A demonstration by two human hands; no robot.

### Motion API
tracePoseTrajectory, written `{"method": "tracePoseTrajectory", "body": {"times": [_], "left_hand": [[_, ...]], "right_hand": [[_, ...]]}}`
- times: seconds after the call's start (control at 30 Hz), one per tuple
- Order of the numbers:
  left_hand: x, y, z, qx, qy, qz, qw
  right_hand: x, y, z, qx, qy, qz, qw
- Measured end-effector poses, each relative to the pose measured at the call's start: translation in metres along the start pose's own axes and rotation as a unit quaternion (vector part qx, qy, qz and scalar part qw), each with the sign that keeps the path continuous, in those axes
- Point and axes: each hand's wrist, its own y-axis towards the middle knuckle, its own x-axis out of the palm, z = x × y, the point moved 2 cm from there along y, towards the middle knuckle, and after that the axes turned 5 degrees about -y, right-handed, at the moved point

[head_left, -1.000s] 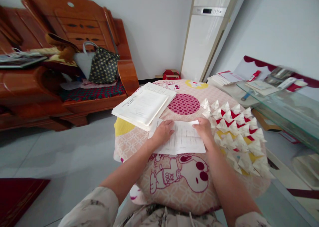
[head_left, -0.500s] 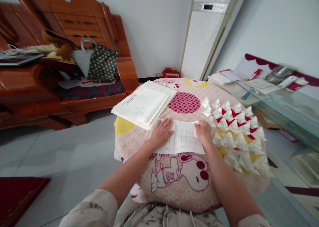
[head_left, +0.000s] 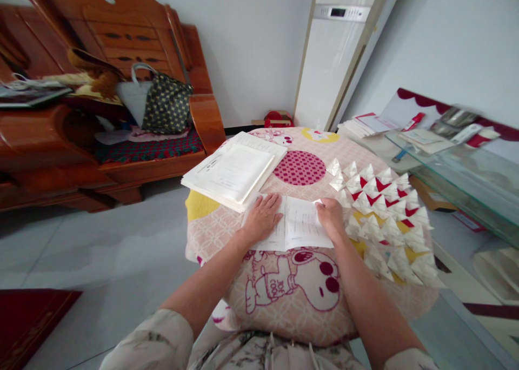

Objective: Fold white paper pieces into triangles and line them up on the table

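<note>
A printed sheet of paper (head_left: 299, 224) with a crease down its middle lies before me on the cloth-covered round table (head_left: 300, 299). My left hand (head_left: 263, 217) rests flat on the sheet's left part, fingers stretched out. At the upper right corner of the sheet, my right hand (head_left: 329, 216) pinches the paper's edge between thumb and fingers. Just beyond my left hand sits a stack of papers (head_left: 235, 170). To the right of my right hand stand rows of folded paper pieces (head_left: 381, 218), white with red and yellow showing between them.
A glass-topped table (head_left: 466, 175) with cups, papers and a red item (head_left: 414, 122) is at the right. On the left is a wooden sofa (head_left: 121, 34) holding a star-patterned bag (head_left: 167, 102). A tall white cabinet-like unit (head_left: 328, 67) stands behind the table.
The right hand has shifted very slightly at the sheet's corner, and the sheet's upper right corner looks a little more turned. The left hand stays in place.
</note>
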Motion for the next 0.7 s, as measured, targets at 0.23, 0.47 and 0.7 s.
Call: {"method": "tracePoseTrajectory", "body": {"times": [0.23,0.47,0.7], "left_hand": [[0.002,0.0,-0.001,0.006,0.009,0.012,1.0],[0.002,0.0,-0.001,0.006,0.012,0.013,1.0],[0.001,0.0,-0.001,0.004,0.011,0.012,1.0]], "right_hand": [[-0.007,-0.001,0.006,0.066,0.094,-0.038,0.993],[-0.012,-0.019,0.015,0.088,0.17,-0.065,0.979],[-0.015,-0.029,0.009,0.062,0.153,-0.007,0.986]]}}
